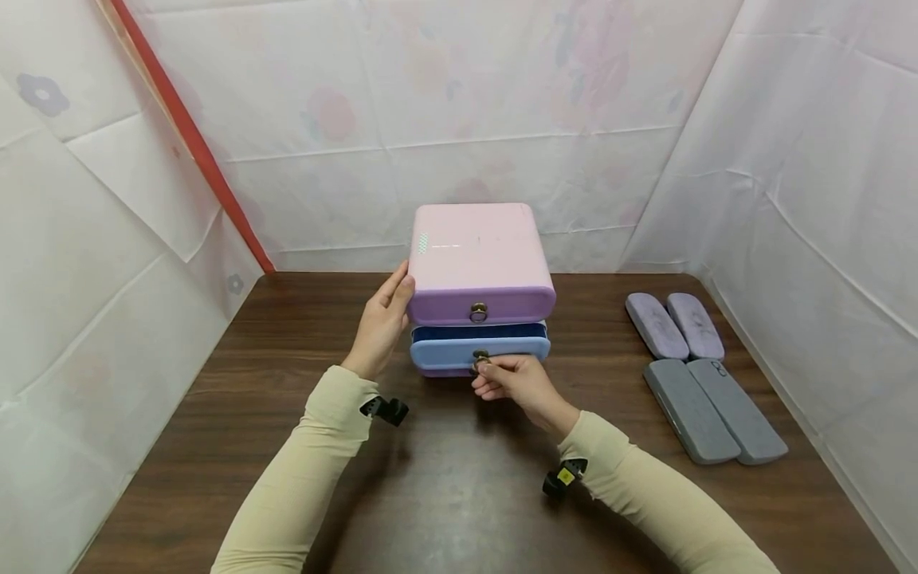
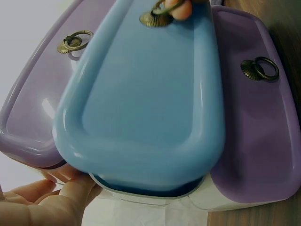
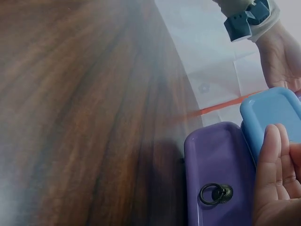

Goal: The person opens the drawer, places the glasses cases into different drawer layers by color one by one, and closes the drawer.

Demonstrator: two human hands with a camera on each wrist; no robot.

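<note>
Under both hands runs a dark brown wood-grain bench, shiny nearest me, and white floral sheeting walls it in beyond the hands and to either side. A red strip slants down the sheeting, forward and left of the left hand. I have that hand lying against the side of a glossy three-tier drawer unit with a pale pink top, its fingers extended. The right hand pinches the brass ring pull of the light blue middle drawer, which stands partly out, between the hands. Well to the right of the right hand lie two lavender-grey rounded oblongs and, closer to me, two longer flat grey oblongs.

Only a narrow dark blue strip of the drawer's inside reaches me, so I cannot tell what it holds. The left wrist view cuts the right hand down to fingertips at its upper edge; the right wrist view crops its fingers, and I cannot make out the pinched ring there.
</note>
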